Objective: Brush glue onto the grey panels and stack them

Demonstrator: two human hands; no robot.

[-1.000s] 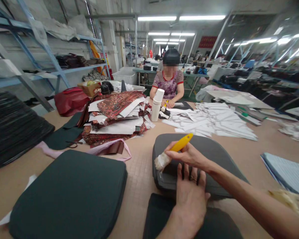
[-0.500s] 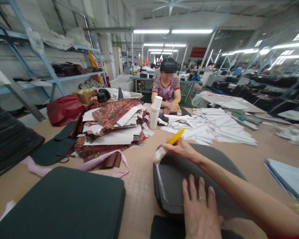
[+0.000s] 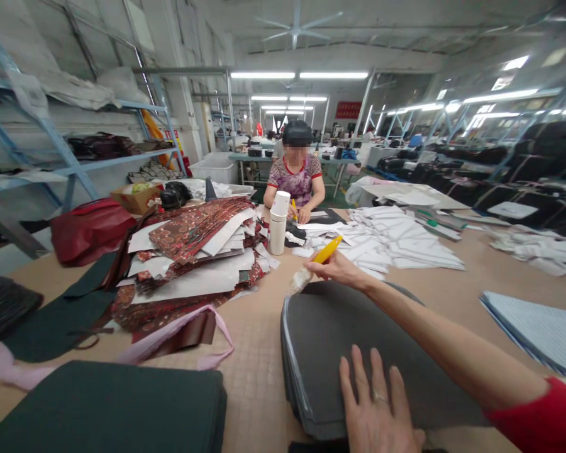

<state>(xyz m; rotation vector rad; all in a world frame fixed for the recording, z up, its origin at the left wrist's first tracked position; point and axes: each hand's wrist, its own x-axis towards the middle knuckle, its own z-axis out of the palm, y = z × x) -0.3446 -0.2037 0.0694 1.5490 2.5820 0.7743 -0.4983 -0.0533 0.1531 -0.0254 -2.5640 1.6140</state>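
Note:
My right hand (image 3: 337,267) grips a yellow-handled brush (image 3: 327,250), reaching in from the right. The brush's pale bristles touch the far left corner of a stack of dark grey sheets (image 3: 330,321). A whitish, shiny band runs down the stack's left edge. Flat on top of the same stack, nearer to me, lies my left hand (image 3: 380,402), its fingers spread and a ring on one of them. It holds nothing.
Left of the stack lies a dark green pile (image 3: 108,409). Beyond are patterned red and white pieces (image 3: 193,251), a white bottle (image 3: 278,223) and white strips (image 3: 400,242). Across the table (image 3: 255,340) a person (image 3: 296,173) works with a yellow-handled tool.
The brush has moved slightly along the stack's edge near its far left corner, and the pale band there looks longer. The view has shifted to the right. My left hand stays flat.

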